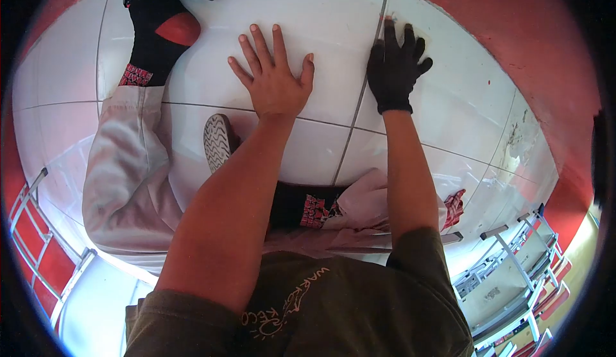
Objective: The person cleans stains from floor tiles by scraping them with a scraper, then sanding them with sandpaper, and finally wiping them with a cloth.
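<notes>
Both hands lie flat with fingers spread, gripping nothing: the bare left hand (274, 78) and the black-gloved right hand (394, 68) press on the glossy white tiled floor (333, 10). At eight o'clock from the left hand sits a ridged grey shoe sole (217, 141).

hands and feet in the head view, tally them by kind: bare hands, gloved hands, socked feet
bare hands: 1
gloved hands: 1
socked feet: 2
total: 4
</notes>
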Tool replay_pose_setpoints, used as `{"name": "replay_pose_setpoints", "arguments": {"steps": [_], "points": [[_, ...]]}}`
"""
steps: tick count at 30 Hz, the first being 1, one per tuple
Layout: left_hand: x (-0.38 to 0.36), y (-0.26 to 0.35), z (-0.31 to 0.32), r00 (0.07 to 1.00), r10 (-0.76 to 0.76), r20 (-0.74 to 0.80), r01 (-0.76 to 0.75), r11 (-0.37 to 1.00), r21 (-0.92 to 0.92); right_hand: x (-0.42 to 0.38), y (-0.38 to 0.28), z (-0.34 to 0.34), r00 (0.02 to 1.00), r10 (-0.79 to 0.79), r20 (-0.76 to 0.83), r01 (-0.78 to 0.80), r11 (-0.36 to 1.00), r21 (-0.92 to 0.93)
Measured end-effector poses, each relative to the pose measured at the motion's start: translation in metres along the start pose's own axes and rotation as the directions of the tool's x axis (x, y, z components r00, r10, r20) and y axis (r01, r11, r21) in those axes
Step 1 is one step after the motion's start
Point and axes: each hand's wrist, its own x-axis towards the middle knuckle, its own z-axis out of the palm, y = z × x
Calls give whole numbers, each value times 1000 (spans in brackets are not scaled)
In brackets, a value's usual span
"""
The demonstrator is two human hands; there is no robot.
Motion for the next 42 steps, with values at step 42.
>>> {"name": "replay_pose_setpoints", "arguments": {"steps": [42], "points": [[0, 0, 1, 1000, 7, -8, -7, 1000, 8, -23, -14, -6, 999, -36, -35, 39, 995, 89]]}}
